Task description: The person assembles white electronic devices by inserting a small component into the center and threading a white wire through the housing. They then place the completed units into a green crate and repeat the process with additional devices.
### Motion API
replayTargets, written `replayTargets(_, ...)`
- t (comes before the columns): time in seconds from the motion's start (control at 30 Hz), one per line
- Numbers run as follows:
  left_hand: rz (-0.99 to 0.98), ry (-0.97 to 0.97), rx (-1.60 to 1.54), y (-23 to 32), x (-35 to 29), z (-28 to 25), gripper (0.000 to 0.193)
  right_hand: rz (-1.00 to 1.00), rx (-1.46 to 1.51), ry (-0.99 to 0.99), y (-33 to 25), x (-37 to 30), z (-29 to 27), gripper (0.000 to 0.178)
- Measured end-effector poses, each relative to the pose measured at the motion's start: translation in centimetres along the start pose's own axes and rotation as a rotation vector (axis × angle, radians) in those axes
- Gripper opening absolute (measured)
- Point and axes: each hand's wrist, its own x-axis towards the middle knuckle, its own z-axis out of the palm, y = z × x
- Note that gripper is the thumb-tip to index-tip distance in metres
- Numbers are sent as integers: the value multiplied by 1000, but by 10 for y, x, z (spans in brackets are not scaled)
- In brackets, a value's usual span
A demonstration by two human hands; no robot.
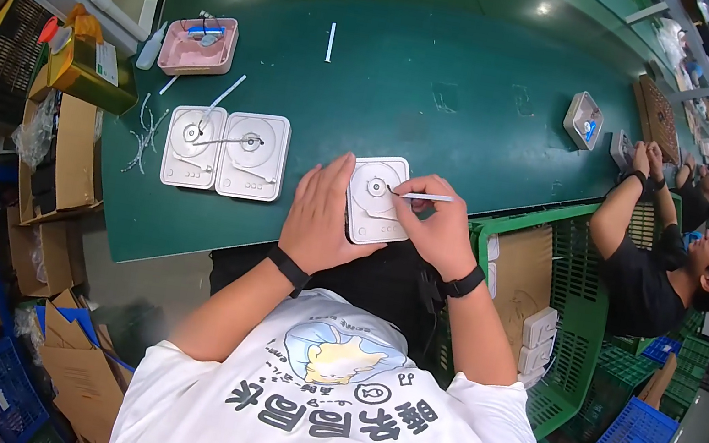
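Observation:
My left hand (319, 211) grips a white, square, turntable-shaped device (380, 175) along its left side and lower edge. The device is tilted slightly near the table's front edge. In my right hand (439, 226) a thin white stick with a dark tip (428, 197) is pinched between the fingers. Its tip is at the round disc, just right of the small centre hub. Two similar white devices, one on the left (192, 145) and one on the right (254, 155), lie side by side to my left. A thin stick rests across their discs.
A pink tray (199, 48) of small items stands by a bottle (151, 48) at the back left. A white strip (330, 41) lies farther back. Right of me are a green crate (575, 349) holding white devices and a small box (584, 121). Another person (654, 260) works beyond.

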Motion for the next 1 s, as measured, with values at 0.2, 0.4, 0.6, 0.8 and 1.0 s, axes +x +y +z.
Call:
replayTargets(0.2,-3,-3,37,2,3,-1,135,35,16,81,-3,0,14,15)
replayTargets(0.4,31,-12,55,1,4,1,131,87,99,161,1,9,14,13)
replayTargets(0.6,6,-12,76,4,3,-1,128,85,8,85,-3,6,23,15)
replayTargets(0.8,48,14,78,2,4,3,134,-11,-85,113,-6,2,16,14)
replayTargets(1.0,30,2,92,2,4,0,127,-17,31,179,1,2,12,12)
